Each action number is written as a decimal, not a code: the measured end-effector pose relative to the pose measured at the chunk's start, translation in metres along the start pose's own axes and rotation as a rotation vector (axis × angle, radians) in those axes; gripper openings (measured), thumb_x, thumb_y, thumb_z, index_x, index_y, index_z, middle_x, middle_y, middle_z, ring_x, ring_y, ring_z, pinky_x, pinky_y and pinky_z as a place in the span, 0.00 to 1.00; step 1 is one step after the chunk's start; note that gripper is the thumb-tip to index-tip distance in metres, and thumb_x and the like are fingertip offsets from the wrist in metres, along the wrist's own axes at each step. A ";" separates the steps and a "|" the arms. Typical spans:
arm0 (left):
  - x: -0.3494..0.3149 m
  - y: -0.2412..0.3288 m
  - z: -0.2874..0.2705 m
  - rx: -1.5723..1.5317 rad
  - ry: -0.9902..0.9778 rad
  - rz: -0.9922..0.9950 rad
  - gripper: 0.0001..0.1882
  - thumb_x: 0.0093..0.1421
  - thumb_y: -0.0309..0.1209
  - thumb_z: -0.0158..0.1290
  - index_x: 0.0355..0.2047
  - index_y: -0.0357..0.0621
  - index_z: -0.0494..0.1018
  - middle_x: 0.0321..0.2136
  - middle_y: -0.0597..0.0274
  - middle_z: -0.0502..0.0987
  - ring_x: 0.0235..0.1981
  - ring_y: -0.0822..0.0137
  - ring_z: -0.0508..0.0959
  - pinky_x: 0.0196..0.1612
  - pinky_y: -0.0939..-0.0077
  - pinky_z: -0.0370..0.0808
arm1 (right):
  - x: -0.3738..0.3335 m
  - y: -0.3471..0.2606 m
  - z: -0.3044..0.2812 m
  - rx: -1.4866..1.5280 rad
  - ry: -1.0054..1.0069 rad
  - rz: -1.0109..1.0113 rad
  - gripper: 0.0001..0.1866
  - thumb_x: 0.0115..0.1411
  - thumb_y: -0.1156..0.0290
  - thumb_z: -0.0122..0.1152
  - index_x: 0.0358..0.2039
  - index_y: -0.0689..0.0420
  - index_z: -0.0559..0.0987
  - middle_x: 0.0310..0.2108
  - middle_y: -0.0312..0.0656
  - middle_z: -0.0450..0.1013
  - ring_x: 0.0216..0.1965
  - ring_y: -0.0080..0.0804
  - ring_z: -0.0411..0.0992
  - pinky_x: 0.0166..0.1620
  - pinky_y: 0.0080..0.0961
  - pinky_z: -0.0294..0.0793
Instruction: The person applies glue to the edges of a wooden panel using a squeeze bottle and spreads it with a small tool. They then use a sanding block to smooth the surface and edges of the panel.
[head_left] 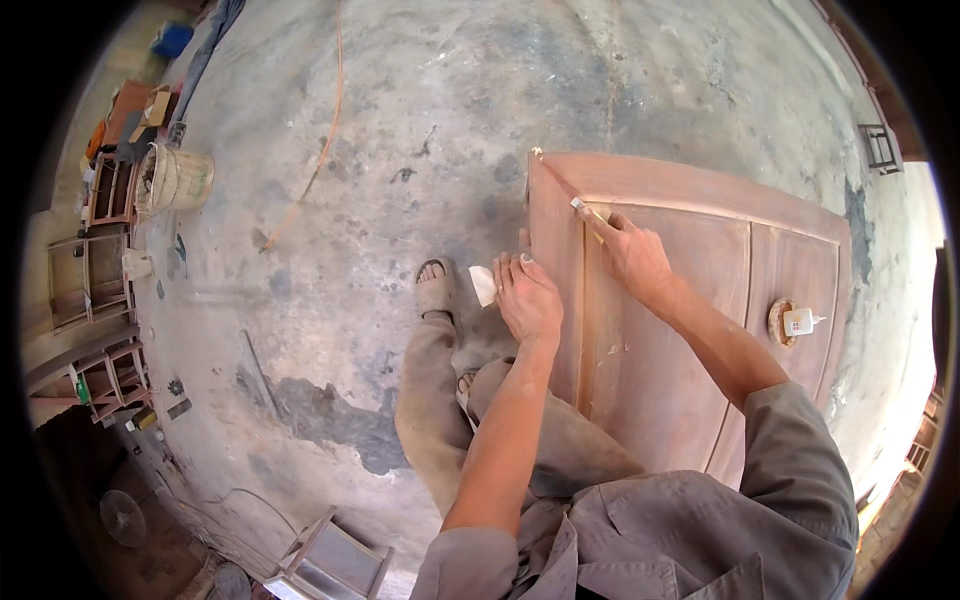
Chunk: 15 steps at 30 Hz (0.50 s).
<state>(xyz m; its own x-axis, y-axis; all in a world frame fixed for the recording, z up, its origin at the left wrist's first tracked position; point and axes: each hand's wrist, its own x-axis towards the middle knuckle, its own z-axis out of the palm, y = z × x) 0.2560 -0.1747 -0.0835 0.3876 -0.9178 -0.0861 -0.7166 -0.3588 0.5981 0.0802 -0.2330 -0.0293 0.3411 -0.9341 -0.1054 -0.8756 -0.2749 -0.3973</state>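
Observation:
A reddish-brown wooden panel door (680, 178) lies in front of me and to the right, with a frame and recessed panels. My right hand (638, 258) is closed around a small tool with a yellowish handle and flat pale tip (578, 203), a narrow scraper or chisel by its look. That tip is at the frame's corner joint, where a darker diagonal line runs. Beside the door's left edge, my left hand (530, 300) grips a flat white piece (482, 286); its material is unclear. A pale dab (537, 152) marks the door's far left corner.
A white squeeze bottle (798, 322) is with a round brown dish (780, 318) on the door's right part. A thin orange cord (330, 140) crosses the concrete floor. At left are a dirty bucket (180, 180) and wooden frames (90, 280); a small stool (335, 560) stands lower left.

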 end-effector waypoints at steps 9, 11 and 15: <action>-0.001 0.003 -0.003 -0.022 0.025 0.007 0.25 0.76 0.38 0.36 0.52 0.25 0.74 0.58 0.36 0.74 0.65 0.41 0.68 0.68 0.50 0.63 | -0.004 -0.006 0.000 0.013 -0.013 0.032 0.34 0.60 0.80 0.55 0.68 0.44 0.69 0.46 0.52 0.77 0.33 0.55 0.79 0.34 0.46 0.79; 0.000 0.009 -0.002 -0.025 -0.012 0.011 0.25 0.76 0.38 0.36 0.52 0.26 0.74 0.58 0.35 0.74 0.65 0.41 0.68 0.69 0.50 0.62 | 0.017 -0.006 0.000 -0.002 0.058 0.037 0.34 0.59 0.79 0.55 0.68 0.44 0.70 0.47 0.53 0.76 0.34 0.55 0.79 0.34 0.46 0.79; -0.002 0.007 -0.001 -0.029 -0.003 0.023 0.25 0.76 0.37 0.36 0.52 0.26 0.74 0.58 0.35 0.74 0.66 0.41 0.68 0.69 0.50 0.63 | 0.021 -0.009 -0.003 -0.007 0.025 0.066 0.35 0.59 0.79 0.56 0.68 0.43 0.69 0.48 0.53 0.76 0.34 0.54 0.80 0.35 0.46 0.80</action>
<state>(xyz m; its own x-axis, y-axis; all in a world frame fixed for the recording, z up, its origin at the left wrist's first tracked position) 0.2508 -0.1757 -0.0779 0.3696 -0.9263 -0.0740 -0.7084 -0.3324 0.6226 0.0947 -0.2509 -0.0252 0.2738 -0.9556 -0.1089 -0.8985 -0.2138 -0.3834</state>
